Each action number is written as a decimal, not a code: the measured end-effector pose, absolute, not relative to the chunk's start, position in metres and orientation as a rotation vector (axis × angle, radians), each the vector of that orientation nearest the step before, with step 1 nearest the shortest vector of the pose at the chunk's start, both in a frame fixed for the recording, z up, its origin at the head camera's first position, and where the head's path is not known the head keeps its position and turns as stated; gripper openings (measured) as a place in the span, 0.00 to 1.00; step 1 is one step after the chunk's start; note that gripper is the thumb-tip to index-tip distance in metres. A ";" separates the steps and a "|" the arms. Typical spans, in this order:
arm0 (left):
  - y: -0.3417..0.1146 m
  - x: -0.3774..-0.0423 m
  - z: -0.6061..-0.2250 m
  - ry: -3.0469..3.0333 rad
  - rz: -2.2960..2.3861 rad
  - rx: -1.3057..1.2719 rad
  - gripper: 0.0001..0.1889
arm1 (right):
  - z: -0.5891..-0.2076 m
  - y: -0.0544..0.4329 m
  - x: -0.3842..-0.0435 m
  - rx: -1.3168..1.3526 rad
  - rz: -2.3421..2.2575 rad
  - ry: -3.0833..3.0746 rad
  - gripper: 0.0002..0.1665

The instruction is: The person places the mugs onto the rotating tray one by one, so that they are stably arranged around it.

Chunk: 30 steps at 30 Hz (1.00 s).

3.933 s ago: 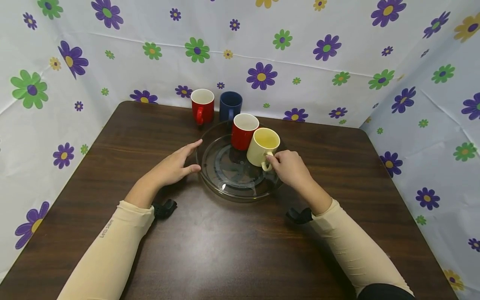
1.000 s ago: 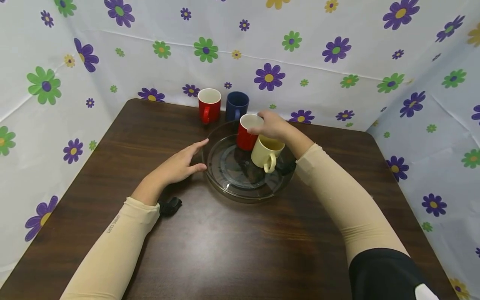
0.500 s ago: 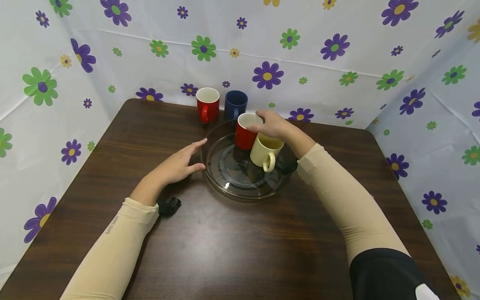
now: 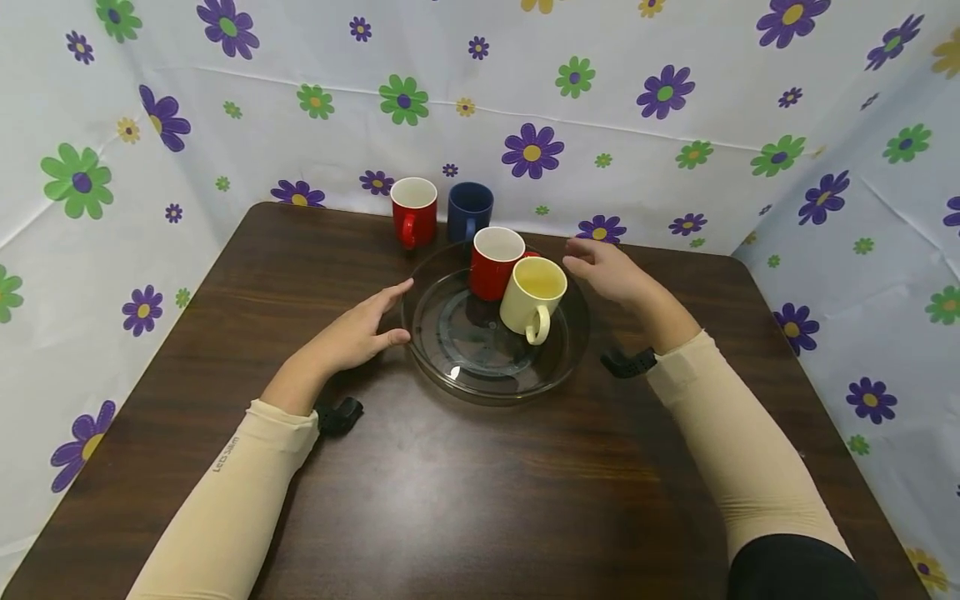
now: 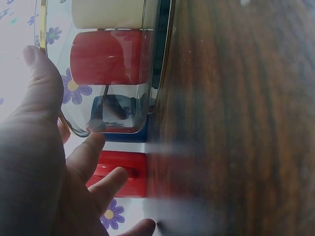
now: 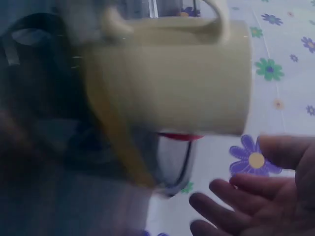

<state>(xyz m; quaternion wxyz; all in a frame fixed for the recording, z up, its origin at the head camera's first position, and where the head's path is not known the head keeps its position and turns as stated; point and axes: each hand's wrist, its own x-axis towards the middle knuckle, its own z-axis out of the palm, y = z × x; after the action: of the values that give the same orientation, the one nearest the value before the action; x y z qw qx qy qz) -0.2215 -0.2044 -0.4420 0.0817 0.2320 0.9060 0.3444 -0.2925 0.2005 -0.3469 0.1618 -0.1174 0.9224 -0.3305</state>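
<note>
A round clear glass dish (image 4: 480,387) stands on the table, holding a red mug (image 4: 489,271) with a white inside and a yellow mug (image 4: 521,304) side by side at its right back. My left hand (image 4: 348,335) rests at the dish's left rim, fingers and thumb spread; in the left wrist view the fingers (image 5: 91,155) lie along the glass wall. Off the right rim, beside the yellow mug, hovers my right hand (image 4: 611,271) with relaxed fingers and nothing in its grasp. The right wrist view, partly blurred, shows the yellow mug (image 6: 172,73) apart from that hand.
Behind the dish stand another red mug (image 4: 415,218) at its back left and a blue mug (image 4: 469,210) close to the rim. A flower-print curtain (image 4: 315,50) closes off the back and sides of the dark wooden table (image 4: 420,500).
My right hand lets go of the yellow mug's handle, grips the red mug's rim in the dish, then releases it and moves right, outside the dish. The left hand keeps its place.
</note>
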 end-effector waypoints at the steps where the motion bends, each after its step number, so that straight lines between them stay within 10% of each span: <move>1: -0.204 -0.221 -0.442 2.706 1.029 0.693 0.45 | -0.351 0.205 -0.289 -0.364 -0.924 2.619 0.37; 15: -0.203 -0.220 -0.441 2.704 1.018 0.705 0.44 | -0.383 0.242 -0.251 -0.694 -0.777 2.481 0.63; 30: -0.205 -0.219 -0.440 2.701 0.976 0.720 0.44 | -0.401 0.249 -0.248 -0.693 -0.853 2.494 0.59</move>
<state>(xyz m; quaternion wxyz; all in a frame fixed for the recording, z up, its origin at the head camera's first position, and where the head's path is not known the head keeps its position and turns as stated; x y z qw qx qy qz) -0.2191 -0.2054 -0.4399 0.0900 0.2422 0.9085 0.3284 -0.2484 0.2492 -0.4008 0.2064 -0.2489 0.8954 -0.3062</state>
